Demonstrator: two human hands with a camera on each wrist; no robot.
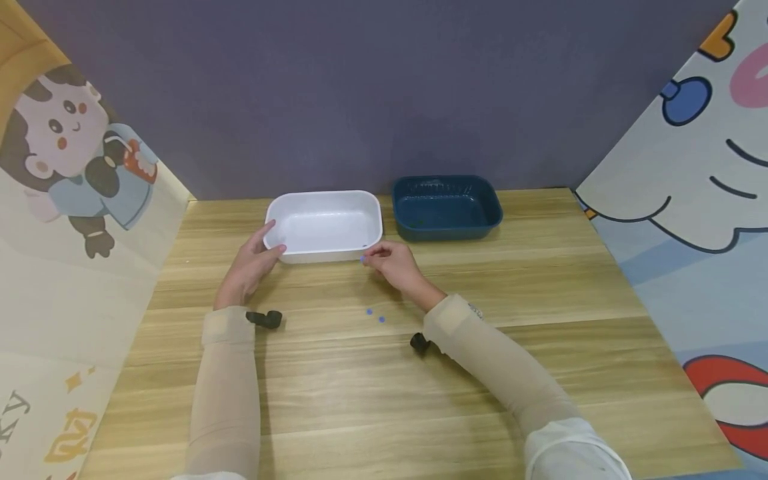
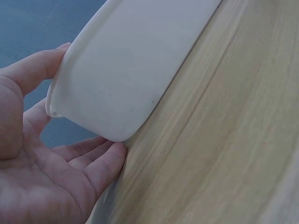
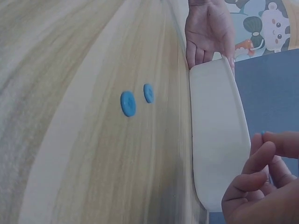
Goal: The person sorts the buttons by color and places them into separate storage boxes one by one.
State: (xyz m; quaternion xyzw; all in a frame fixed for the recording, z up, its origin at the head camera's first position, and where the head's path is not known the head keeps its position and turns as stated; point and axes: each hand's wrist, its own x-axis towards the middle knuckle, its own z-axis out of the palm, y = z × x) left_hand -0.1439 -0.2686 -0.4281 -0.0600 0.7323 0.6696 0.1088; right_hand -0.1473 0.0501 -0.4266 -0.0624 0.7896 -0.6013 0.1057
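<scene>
A white plastic tray (image 1: 324, 253) stands towards the back of the table. My left hand (image 1: 249, 267) holds its left end; in the left wrist view the thumb lies on the rim and the other fingers (image 2: 110, 163) reach the end wall and lower edge. At the tray's front right corner, my right hand (image 1: 391, 263) pinches a small blue button (image 1: 363, 259) between thumb and fingertips. Only a sliver of that button (image 3: 263, 132) shows in the right wrist view. Two more blue buttons, one nearer (image 3: 128, 103) and one farther (image 3: 148, 93), lie flat on the wood.
Right of the tray stands a dark blue basket (image 1: 447, 233), with a tiny green spot inside. A small dark speck (image 1: 365, 246) shows inside the tray's front right corner. A grey wall (image 1: 360, 93) rises behind the wooden table (image 1: 336, 400), with printed panels at both sides.
</scene>
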